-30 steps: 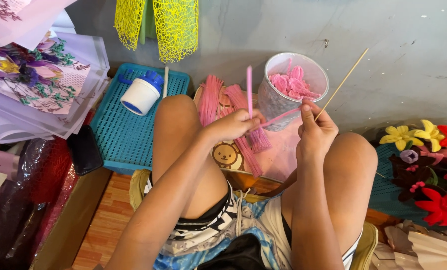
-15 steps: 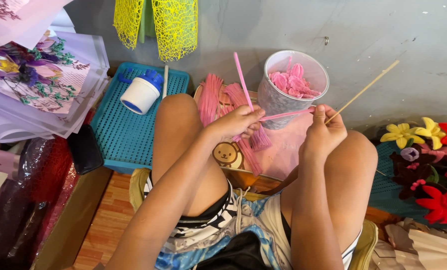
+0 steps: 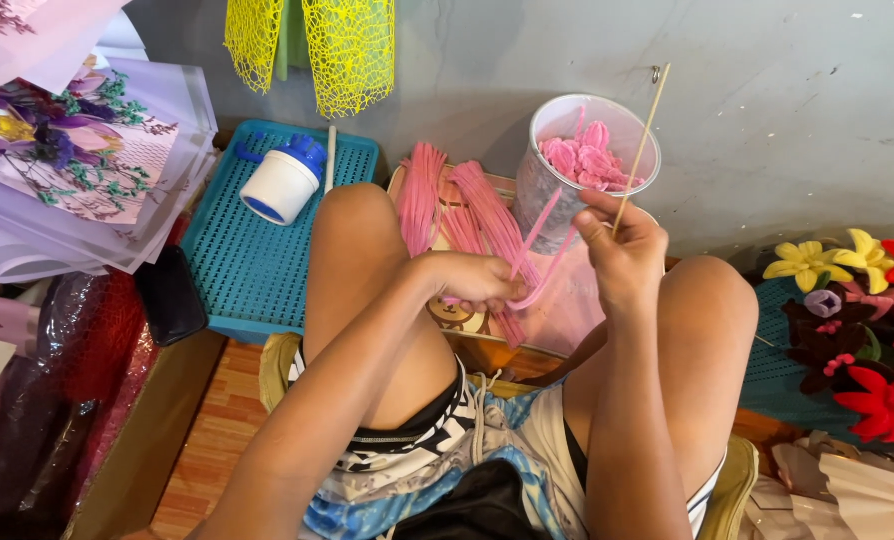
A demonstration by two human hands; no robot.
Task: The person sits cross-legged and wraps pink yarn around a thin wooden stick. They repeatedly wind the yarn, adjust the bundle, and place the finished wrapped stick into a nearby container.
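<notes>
The right hand (image 3: 622,255) is closed on a thin skewer (image 3: 641,145), pinched low on the stick between thumb and fingers, so its long axis runs up and slightly right from the grip, past the clear cup (image 3: 579,165) of pink pieces just behind. The left hand (image 3: 472,280) is closed on a pink pipe cleaner (image 3: 545,262), which bends from its fingers up and right to the right thumb. So the cleaner lies just left of the skewer grip, slanting across to the skewer's base. Both hands touch it. More pink cleaners (image 3: 457,205) lie beyond the left hand.
</notes>
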